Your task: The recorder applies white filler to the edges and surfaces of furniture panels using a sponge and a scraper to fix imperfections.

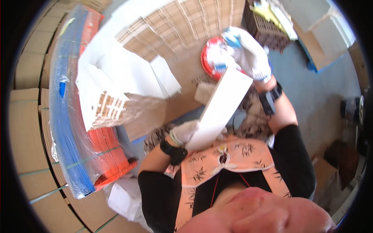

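A long white cardboard box [221,106] slants up and away from my chest. My gloved left hand [185,132] is closed around its near end. Farther right, my gloved right hand [252,58] is raised above a round red basin [204,58]. Its bent fingers are closed on a small blue-and-white packet [232,40], partly hidden and blurred. White and blue pieces [218,54] fill the basin, just past the box's far end. What the pieces are is too blurred to tell.
Bundled flat cardboard pieces [175,25] stand behind the basin. White folded card [124,70] rises at the left, beside plastic-wrapped blue and orange sheets [70,116]. Brown carton stacks [27,132] line the far left. A brown crate [264,27] with papers stands at the back right.
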A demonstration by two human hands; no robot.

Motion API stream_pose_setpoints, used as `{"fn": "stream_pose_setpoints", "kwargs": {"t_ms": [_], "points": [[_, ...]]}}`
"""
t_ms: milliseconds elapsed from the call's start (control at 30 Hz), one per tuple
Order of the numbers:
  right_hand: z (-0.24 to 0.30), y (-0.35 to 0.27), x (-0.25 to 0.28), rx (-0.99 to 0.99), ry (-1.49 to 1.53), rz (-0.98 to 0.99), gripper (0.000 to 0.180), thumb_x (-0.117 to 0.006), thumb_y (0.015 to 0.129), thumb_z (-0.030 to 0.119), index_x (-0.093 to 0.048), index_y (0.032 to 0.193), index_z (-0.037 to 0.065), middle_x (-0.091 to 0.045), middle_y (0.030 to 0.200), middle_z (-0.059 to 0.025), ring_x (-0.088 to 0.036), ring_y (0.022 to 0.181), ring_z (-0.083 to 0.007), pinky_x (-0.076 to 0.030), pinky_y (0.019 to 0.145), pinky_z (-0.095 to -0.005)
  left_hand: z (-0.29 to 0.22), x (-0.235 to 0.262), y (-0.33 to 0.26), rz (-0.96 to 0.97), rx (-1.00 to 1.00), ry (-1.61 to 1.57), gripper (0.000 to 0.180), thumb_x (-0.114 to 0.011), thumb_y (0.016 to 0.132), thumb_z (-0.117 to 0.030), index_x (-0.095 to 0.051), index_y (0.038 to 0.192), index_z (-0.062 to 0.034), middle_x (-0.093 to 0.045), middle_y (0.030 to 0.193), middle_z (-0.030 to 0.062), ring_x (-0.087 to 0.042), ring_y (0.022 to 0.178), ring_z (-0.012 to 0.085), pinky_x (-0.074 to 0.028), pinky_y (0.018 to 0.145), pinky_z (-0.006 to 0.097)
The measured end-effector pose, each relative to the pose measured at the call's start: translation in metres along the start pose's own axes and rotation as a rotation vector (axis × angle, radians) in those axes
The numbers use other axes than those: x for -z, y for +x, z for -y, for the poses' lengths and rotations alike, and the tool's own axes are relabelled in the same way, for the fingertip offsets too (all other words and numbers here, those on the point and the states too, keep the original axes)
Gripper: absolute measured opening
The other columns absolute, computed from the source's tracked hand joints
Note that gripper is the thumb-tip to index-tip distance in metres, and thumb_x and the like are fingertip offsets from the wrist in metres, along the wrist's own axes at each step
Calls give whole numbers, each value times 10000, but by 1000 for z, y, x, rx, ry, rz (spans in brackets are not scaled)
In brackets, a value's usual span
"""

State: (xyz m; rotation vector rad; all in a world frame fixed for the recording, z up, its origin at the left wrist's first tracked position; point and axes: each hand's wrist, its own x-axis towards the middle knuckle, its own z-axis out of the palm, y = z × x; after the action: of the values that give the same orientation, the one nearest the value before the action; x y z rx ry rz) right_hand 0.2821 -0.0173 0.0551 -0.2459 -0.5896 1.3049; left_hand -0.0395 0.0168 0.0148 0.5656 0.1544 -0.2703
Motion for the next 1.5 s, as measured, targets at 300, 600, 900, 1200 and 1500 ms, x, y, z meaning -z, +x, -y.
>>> {"fn": "stream_pose_setpoints", "kwargs": {"t_ms": [300,600,900,1200,1500], "points": [[-13,-22,-49,330,-920,-139,289,-650,937,151,-655,1191,14,-669,1165,-88,-597,1107,-202,-447,1025,-372,11,21,29,-119,-183,190,916,-536,938,-716,-444,1463,29,-594,1309,167,-643,1147,254,-522,1037,426],[-89,-14,-47,-203,-347,104,409,-721,931,231,-650,1255,-9,-670,1207,-110,-623,1149,-226,-464,1054,-380,-34,40,60,-414,-488,427,713,-515,998,-620,-534,1365,-8,-636,1234,138,-642,1127,234,-538,994,405],[-95,-22,-50,-550,-362,525,422,-762,895,264,-714,1160,-61,-703,1160,-173,-632,1139,-280,-461,1032,-408,-55,31,51,-475,-679,-139,949,-225,984,-787,-456,1438,14,-569,1365,184,-586,1254,306,-466,1118,465],[-71,-2,-50,-311,-71,161,481,-759,896,257,-651,1257,-42,-685,1186,-200,-694,1081,-334,-569,955,-465,-14,30,58,-335,-348,70,535,-587,1050,-285,-379,1488,-60,-547,1354,119,-606,1215,259,-539,1039,440],[23,28,1,370,-390,-129,389,-589,1014,218,-612,1325,-15,-688,1193,-135,-668,916,-226,-542,940,-401,2,-1,53,-47,-192,28,866,-697,916,-359,-256,1598,-62,-490,1485,186,-578,1284,327,-450,1115,472]]}}
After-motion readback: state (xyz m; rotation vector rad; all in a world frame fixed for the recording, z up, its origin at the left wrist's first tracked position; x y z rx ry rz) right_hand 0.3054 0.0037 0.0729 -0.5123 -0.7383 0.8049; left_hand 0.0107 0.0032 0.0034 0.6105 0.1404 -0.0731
